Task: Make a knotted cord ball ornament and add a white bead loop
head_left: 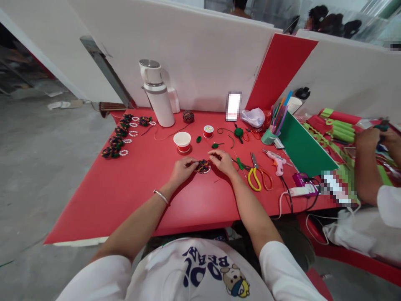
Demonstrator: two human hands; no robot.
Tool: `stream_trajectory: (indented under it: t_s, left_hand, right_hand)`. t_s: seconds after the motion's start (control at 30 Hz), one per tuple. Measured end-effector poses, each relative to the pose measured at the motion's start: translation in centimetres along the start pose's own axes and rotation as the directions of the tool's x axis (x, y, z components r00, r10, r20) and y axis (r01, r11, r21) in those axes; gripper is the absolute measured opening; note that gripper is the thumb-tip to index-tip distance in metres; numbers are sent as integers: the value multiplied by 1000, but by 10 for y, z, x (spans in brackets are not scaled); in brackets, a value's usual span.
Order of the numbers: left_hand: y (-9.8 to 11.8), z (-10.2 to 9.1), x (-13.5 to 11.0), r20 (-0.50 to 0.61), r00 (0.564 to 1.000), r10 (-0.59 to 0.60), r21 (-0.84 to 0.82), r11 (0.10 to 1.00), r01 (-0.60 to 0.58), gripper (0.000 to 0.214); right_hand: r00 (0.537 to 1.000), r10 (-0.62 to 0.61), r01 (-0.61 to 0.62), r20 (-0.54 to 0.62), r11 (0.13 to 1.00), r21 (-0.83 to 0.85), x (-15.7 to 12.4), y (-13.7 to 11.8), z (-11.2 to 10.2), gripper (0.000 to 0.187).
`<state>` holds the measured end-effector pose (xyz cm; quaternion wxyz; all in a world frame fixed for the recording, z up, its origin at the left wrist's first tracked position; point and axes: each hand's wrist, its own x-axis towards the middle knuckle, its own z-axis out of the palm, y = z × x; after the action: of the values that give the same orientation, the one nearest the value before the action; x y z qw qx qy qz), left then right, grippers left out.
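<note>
On the red table (131,188), my left hand (182,169) pinches the left edge of a small round multicoloured yarn piece (203,167) edged with white beads. My right hand (223,161) hovers over its right side, with fingertips pinched together on something too small to make out. A silver bracelet (161,196) circles my left wrist.
Finished yarn pieces (116,141) line the table's left. Behind my hands stand a white cup (182,140), red thread spool (208,131), white flask (156,94) and yarn ball (188,116). Scissors (257,174), glue gun (277,161) and pen cup (270,134) lie right. Another person's hand (366,140) works at right.
</note>
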<state>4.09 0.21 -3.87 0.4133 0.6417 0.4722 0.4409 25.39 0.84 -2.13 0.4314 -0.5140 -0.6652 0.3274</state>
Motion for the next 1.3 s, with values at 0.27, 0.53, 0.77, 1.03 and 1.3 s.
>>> stream_trajectory:
  t_s: [0.27, 0.53, 0.77, 1.03, 1.3]
  left_hand:
    - [-1, -3, 2, 89, 993, 76, 78, 994, -83, 24]
    - [-10, 0, 4, 105, 994, 39, 85, 995, -48, 24]
    - [-7, -7, 5, 169, 981, 98, 93, 989, -114, 26]
    - [-9, -9, 7, 220, 964, 149, 108, 978, -176, 29]
    - [-12, -7, 8, 221, 961, 167, 163, 965, -205, 27]
  right_hand:
    - [973, 55, -171, -223, 821, -545, -43, -32, -45, 32]
    - [761, 421, -621, -494, 252, -742, -102, -48, -94, 45]
    - [689, 509, -666, -516, 165, -727, -104, -50, -93, 44]
    - [627, 612, -698, -482, 166, -697, -107, -42, -107, 47]
    - [664, 586, -684, -465, 224, -694, -115, -34, -119, 52]
